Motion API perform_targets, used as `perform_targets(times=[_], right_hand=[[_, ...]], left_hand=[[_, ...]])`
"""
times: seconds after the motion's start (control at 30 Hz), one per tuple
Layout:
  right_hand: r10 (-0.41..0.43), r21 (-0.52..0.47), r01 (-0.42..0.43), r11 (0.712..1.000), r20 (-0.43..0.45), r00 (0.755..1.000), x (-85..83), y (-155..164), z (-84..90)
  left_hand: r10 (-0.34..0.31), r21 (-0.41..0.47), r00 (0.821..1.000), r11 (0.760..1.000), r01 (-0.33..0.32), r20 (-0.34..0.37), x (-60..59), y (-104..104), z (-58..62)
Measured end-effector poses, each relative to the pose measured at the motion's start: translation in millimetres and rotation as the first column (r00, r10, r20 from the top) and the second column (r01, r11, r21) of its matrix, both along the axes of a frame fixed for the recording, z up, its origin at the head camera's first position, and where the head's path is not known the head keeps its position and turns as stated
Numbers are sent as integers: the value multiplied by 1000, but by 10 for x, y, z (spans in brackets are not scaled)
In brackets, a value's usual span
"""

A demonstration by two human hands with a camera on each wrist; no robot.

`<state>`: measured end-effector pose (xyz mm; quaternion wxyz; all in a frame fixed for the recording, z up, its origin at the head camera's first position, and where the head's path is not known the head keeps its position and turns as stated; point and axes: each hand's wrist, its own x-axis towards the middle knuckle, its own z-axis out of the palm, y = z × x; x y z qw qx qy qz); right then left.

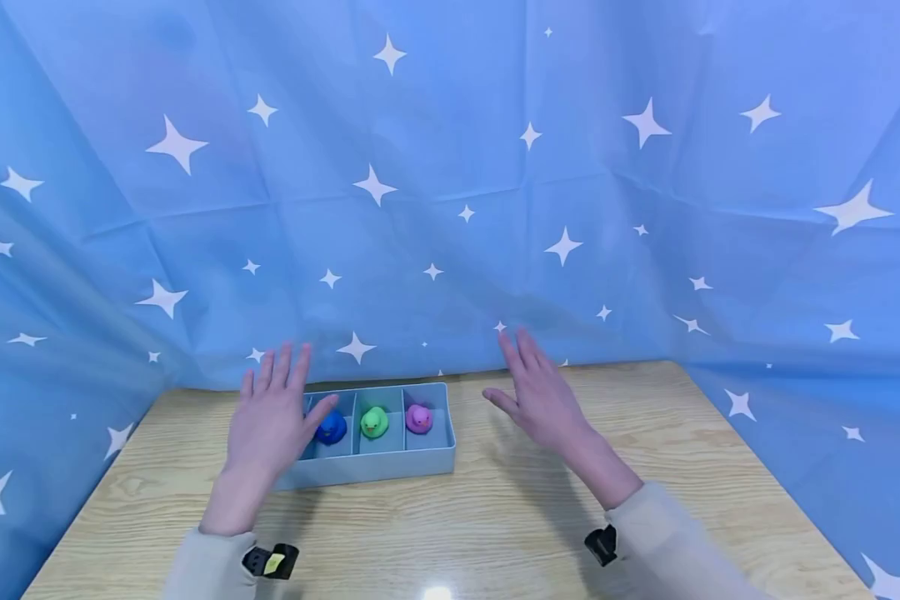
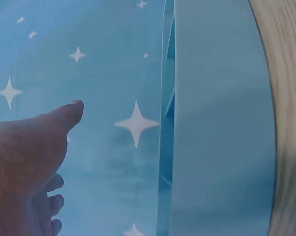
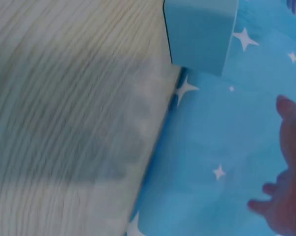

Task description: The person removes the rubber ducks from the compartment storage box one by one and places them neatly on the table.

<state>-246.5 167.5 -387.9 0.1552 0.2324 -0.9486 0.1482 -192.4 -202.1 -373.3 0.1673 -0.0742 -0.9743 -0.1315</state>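
A long blue-grey divided box (image 1: 378, 468) stands on the wooden table. Three of its compartments show a blue rubber duck (image 1: 332, 428), a green rubber duck (image 1: 374, 422) and a pink rubber duck (image 1: 419, 418). Over the box's left end hovers my left hand (image 1: 268, 421), fingers spread, hiding that part of it; the thumb overlaps the blue duck. To the right of the box my right hand (image 1: 542, 400) is held above the table with straight fingers and nothing in it. In the left wrist view, the box's side wall (image 2: 221, 118) runs beside the left thumb (image 2: 64, 115).
The wood-grain table (image 1: 420, 533) reaches back to a blue curtain (image 1: 450, 167) with white stars, which hangs behind and along both sides. Each sleeve has a dark strap at the wrist. The box stands near the table's back edge.
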Motion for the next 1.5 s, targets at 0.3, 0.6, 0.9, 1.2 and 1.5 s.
perform_targets(times=[0.3, 0.6, 0.9, 1.2, 1.5], right_hand=[[211, -273, -160, 949, 169, 963, -52, -368, -152], [331, -396, -204, 895, 287, 899, -122, -703, -310], [327, -341, -205, 917, 354, 876, -230, -851, -332], [318, -288, -221, 932, 355, 879, -340, -905, -380], [304, -123, -279, 953, 336, 892, -370, -968, -422]], left_hand=[[-3, 90, 1000, 996, 6, -28, 131, -332, -185], [-12, 282, 1000, 959, 7, 16, 260, -573, -462], [-29, 374, 994, 928, -13, 105, 264, -641, -665], [-94, 480, 983, 877, 6, 158, 224, -686, -722], [-102, 557, 943, 824, -98, 317, 241, -730, -786]])
